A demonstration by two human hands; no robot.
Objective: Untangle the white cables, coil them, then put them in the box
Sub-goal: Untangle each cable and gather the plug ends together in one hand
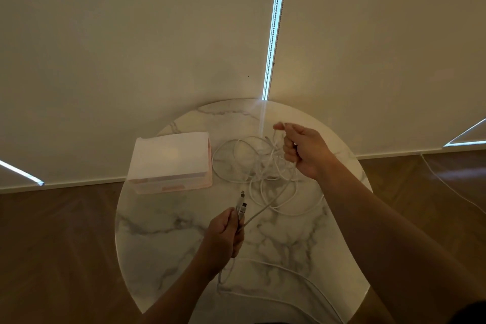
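Head: left hand, right hand grip white cables; box at table edge.

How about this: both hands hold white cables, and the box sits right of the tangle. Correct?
No: the head view shows the box left of the tangle. The left hand and right hand do both hold white cables.

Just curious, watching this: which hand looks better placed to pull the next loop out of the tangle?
Probably the right hand: it grips strands directly above the tangled white cables, while the left hand holds the plug ends nearer the person, acting as anchor.
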